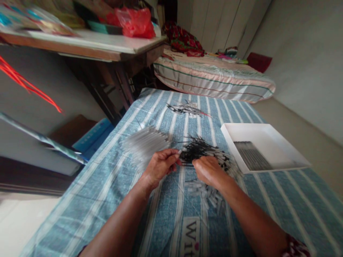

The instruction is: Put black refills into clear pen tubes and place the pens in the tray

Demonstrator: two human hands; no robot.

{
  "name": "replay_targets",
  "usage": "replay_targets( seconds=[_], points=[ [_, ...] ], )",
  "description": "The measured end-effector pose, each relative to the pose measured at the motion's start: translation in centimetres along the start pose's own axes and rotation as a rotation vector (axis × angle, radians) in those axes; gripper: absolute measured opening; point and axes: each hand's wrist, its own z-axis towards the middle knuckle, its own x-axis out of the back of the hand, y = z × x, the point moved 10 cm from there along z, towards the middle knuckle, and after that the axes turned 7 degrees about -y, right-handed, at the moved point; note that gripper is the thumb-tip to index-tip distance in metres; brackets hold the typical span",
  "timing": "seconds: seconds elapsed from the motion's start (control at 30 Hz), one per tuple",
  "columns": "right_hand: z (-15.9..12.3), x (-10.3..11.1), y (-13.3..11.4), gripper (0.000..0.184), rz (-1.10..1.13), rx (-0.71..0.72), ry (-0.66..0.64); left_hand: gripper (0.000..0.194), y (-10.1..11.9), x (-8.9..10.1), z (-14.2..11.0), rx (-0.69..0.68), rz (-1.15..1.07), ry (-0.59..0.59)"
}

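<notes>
My left hand [162, 162] is closed in a pinch at the left edge of a heap of thin black-tipped sticks [197, 148], which look like pen refills. What its fingertips hold is too small to name. Just to the right, my right hand [207, 167] is also closed, over the heap's near side; its fingers hide whatever is in them. Beyond my left hand lies a blurred row of clear, slender tubes [144, 142]. Short translucent pieces, like small caps or sleeves [211, 196], are scattered below my right hand.
A shallow white box [284, 157] at right holds a neat row of dark, slim sticks [252, 156]. More thin pieces [187, 109] lie at the far end of the striped cloth [107, 200]. Behind are a wooden table [107, 53] with a red bag [136, 23] and a mattress [214, 76].
</notes>
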Motion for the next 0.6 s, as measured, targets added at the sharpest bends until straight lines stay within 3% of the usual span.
replay_targets(
  seconds=[0.3, 0.43, 0.6],
  points=[
    [0.5, -0.3, -0.6, 0.015, -0.069, 0.101, -0.028, 0.027, 0.9, 1.0, -0.4, -0.017, -0.008, 0.067],
    [-1.0, 1.5, -0.4, 0.019, -0.065, 0.127, 0.035, 0.027, 0.9, 1.2, -0.4, -0.028, 0.008, 0.057],
    [-3.3, 4.5, 1.1, 0.021, 0.004, 0.06, 0.211, 0.028, 0.7, 0.1, -0.4, -0.013, 0.01, -0.061]
  ],
)
